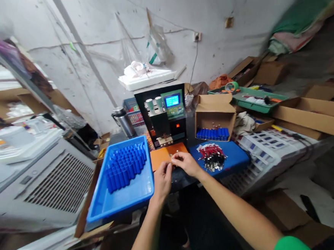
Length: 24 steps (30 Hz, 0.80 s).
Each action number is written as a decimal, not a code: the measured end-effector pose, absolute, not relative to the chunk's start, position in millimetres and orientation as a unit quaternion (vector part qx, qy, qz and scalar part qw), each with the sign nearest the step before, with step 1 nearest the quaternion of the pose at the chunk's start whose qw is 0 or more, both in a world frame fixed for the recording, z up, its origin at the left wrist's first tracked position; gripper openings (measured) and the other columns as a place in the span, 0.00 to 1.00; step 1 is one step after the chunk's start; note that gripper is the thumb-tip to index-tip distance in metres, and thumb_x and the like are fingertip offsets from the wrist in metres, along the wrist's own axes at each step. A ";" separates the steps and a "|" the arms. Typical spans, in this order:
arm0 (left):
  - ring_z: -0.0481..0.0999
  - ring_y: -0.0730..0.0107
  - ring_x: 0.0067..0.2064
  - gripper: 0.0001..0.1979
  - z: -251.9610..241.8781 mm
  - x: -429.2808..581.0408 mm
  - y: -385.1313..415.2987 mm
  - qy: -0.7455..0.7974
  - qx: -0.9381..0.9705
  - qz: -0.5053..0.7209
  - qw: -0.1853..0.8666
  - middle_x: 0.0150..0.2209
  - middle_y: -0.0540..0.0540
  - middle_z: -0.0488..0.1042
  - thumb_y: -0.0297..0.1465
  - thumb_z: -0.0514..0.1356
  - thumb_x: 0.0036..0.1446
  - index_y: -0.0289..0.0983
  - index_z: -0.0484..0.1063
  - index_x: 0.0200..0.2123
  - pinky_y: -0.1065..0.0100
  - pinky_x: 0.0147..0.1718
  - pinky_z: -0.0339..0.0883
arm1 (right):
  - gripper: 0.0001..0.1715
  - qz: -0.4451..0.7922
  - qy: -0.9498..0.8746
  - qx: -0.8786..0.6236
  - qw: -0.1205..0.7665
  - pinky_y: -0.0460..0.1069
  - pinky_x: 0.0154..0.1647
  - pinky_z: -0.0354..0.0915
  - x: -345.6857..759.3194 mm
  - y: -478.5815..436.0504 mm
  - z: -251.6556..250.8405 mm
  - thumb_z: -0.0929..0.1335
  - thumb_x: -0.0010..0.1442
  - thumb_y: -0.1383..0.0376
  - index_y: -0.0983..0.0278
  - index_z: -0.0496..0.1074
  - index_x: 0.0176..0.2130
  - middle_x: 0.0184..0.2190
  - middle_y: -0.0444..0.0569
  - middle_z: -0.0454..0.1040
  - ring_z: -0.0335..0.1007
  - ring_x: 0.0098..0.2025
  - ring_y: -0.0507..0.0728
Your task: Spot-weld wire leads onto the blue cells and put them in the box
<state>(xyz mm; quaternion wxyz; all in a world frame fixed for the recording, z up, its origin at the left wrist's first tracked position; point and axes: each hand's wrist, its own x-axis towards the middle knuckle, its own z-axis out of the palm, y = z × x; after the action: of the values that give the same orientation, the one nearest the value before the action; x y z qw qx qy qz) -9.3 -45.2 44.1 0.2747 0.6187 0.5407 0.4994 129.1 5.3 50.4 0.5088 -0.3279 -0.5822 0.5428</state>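
A small, cluttered assembly workshop
A boxy black machine with a lit blue display point(161, 119) stands by a scuffed white wall point(210, 7), among a blue plastic tray point(126, 200) of blue cylinders point(125, 168), bundled red-and-black wires point(212, 156) and brown cardboard boxes point(214, 103).

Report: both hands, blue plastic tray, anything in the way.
Left hand and right hand close together at orange flat panel; any held item unclear. Blue plastic tray holds rows of blue cylinders. Black boxy machine directly ahead.
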 end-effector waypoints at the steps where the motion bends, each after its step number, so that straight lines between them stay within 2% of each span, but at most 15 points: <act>1: 0.76 0.69 0.34 0.15 44.3 -10.7 -49.1 0.543 0.624 0.493 0.271 0.31 0.47 0.77 0.41 0.55 0.63 0.38 0.74 0.34 0.68 0.37 0.69 | 0.13 0.539 -0.594 -0.326 0.501 0.48 0.35 0.65 127.5 2.1 47.7 0.73 0.51 0.56 0.63 0.74 0.27 0.26 0.44 0.74 0.68 0.29 0.53; 3: 0.75 0.69 0.34 0.15 43.1 -14.8 -56.5 0.550 0.631 0.479 0.266 0.31 0.47 0.77 0.40 0.54 0.64 0.37 0.74 0.33 0.68 0.36 0.68 | 0.12 0.536 -0.603 -0.331 0.490 0.49 0.36 0.66 125.3 -3.1 41.9 0.72 0.52 0.56 0.63 0.75 0.27 0.26 0.45 0.75 0.69 0.29 0.54; 6: 0.77 0.68 0.36 0.14 40.6 -33.6 -64.2 0.569 0.647 0.446 0.243 0.35 0.46 0.79 0.39 0.54 0.64 0.38 0.75 0.37 0.67 0.38 0.69 | 0.13 0.532 -0.602 -0.346 0.485 0.50 0.36 0.66 127.4 -7.6 33.9 0.72 0.52 0.55 0.62 0.76 0.28 0.26 0.46 0.76 0.70 0.30 0.55; 9: 0.77 0.64 0.40 0.12 43.5 -73.5 -62.5 0.627 0.662 0.390 0.132 0.40 0.44 0.80 0.36 0.56 0.63 0.40 0.75 0.44 0.64 0.41 0.69 | 0.15 0.521 -0.582 -0.375 0.500 0.50 0.33 0.65 135.2 -8.9 26.6 0.72 0.52 0.54 0.63 0.75 0.26 0.23 0.46 0.74 0.68 0.27 0.55; 13: 0.72 0.52 0.50 0.20 53.7 -131.2 -43.9 0.699 0.690 0.175 -0.065 0.47 0.37 0.76 0.29 0.59 0.58 0.39 0.71 0.55 0.57 0.47 0.65 | 0.17 0.529 -0.553 -0.395 0.509 0.49 0.30 0.62 141.4 -10.4 17.7 0.72 0.51 0.52 0.63 0.73 0.23 0.20 0.45 0.71 0.65 0.25 0.54; 16: 0.68 0.48 0.53 0.27 59.1 -151.5 -29.4 0.705 0.696 0.048 -0.127 0.52 0.34 0.71 0.28 0.62 0.55 0.39 0.66 0.59 0.55 0.48 0.62 | 0.18 0.538 -0.552 -0.394 0.500 0.49 0.29 0.61 139.6 -13.5 13.2 0.72 0.51 0.52 0.63 0.74 0.24 0.20 0.46 0.71 0.64 0.24 0.54; 20: 0.67 0.48 0.53 0.26 61.4 -150.2 -22.8 0.701 0.697 -0.009 -0.148 0.52 0.35 0.70 0.28 0.63 0.53 0.39 0.67 0.56 0.56 0.48 0.60 | 0.18 0.545 -0.549 -0.392 0.498 0.49 0.28 0.60 137.9 -16.2 10.6 0.72 0.51 0.51 0.63 0.74 0.24 0.20 0.45 0.71 0.63 0.23 0.53; 24: 0.71 0.52 0.49 0.15 58.7 -145.5 -26.5 0.701 0.706 0.039 -0.095 0.46 0.37 0.74 0.27 0.60 0.54 0.38 0.69 0.47 0.59 0.44 0.62 | 0.17 0.549 -0.544 -0.392 0.499 0.49 0.28 0.61 140.5 -15.7 9.4 0.72 0.51 0.52 0.62 0.73 0.23 0.20 0.45 0.71 0.64 0.24 0.53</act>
<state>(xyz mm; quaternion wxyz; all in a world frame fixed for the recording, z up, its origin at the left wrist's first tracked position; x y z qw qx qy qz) -145.5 -26.5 58.7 -0.0954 0.7056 0.7010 0.0390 140.5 -15.7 9.4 0.4988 -0.3925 -0.5435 0.5493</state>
